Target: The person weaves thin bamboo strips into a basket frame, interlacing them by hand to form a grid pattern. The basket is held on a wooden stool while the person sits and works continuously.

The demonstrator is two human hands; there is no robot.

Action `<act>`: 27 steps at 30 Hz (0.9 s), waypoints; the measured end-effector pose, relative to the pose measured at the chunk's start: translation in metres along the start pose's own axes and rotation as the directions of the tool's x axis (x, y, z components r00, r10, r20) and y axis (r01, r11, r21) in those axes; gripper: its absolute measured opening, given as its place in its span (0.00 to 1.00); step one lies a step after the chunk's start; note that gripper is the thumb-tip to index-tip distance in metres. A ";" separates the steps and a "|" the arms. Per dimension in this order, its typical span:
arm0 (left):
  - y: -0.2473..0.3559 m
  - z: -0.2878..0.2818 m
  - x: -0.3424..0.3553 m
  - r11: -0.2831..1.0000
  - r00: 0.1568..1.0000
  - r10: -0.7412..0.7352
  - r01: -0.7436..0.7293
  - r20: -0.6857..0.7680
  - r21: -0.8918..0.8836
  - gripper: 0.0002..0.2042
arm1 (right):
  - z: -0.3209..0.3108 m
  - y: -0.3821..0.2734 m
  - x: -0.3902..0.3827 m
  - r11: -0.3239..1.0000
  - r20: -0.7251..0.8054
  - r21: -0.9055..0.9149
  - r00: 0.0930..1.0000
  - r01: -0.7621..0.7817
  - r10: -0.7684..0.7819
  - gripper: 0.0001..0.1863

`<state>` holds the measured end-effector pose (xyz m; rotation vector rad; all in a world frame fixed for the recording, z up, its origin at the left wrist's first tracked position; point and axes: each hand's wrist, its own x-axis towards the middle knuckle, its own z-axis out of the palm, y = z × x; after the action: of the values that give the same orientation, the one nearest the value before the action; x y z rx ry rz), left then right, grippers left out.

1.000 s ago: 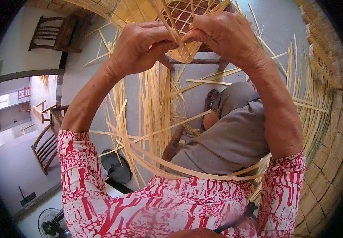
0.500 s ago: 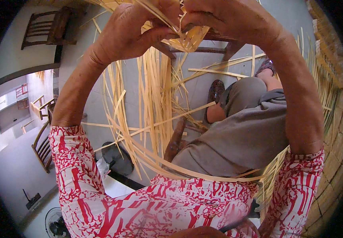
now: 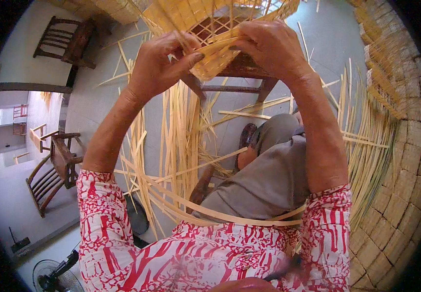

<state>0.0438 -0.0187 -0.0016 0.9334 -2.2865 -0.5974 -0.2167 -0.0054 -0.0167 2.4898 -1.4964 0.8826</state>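
Observation:
A partly woven basket of yellow bamboo-like strips [image 3: 225, 54] is in front of me at the top of the view, over a dark wooden stool [image 3: 247, 68]. Its weave is open lattice in the middle and closer along the band facing me. My left hand [image 3: 164, 63] pinches a thin strip at the left of this band, thumb pointing along it. My right hand [image 3: 274, 48] grips the basket's edge on the other side, thumb on the near face and fingers partly hidden behind. Upright strip ends rise between both hands.
Loose long strips [image 3: 183, 126] lie on the grey floor, with more at the right [image 3: 366, 151]. Curved strips [image 3: 230, 214] cross my lap. Stacked woven baskets [image 3: 395, 160] line the right side. Wooden chairs [image 3: 57, 170] and a fan [image 3: 50, 277] stand at left.
Both hands have moved down in view and farther apart, uncovering more of the lattice. The right hand has shifted left. The view has also shifted, showing more of the stacked baskets.

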 end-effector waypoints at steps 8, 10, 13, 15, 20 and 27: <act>-0.022 0.008 0.005 0.966 0.940 -0.220 0.173 -0.259 -0.193 0.03 | 0.027 0.025 -0.018 0.862 0.041 0.061 0.864 -0.504 0.502 0.11; -0.027 0.009 0.009 0.976 0.942 -0.192 0.154 -0.275 -0.153 0.03 | 0.033 0.004 -0.022 0.859 0.176 0.124 0.863 -0.497 0.474 0.10; -0.036 0.014 0.013 0.968 0.936 -0.192 0.131 -0.295 -0.214 0.04 | 0.066 -0.024 -0.026 0.776 0.352 0.362 0.846 -0.517 0.399 0.11; -0.032 0.016 0.018 0.952 0.934 -0.218 0.140 -0.281 -0.272 0.04 | 0.072 -0.035 -0.020 0.609 0.429 0.555 0.822 -0.567 0.375 0.10; -0.025 0.013 0.015 0.977 0.950 -0.146 0.096 -0.277 -0.188 0.05 | 0.058 -0.048 -0.004 -0.299 0.525 0.851 0.667 -0.432 0.529 0.10; -0.018 0.015 0.010 0.972 0.965 -0.097 0.039 -0.243 -0.234 0.04 | 0.059 -0.024 -0.009 -0.661 0.398 0.747 0.749 0.071 0.530 0.04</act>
<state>0.0370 -0.0352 -0.0194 0.9222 -1.9210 -0.7099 -0.1753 -0.0079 -0.0656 0.9472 -1.1323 4.4134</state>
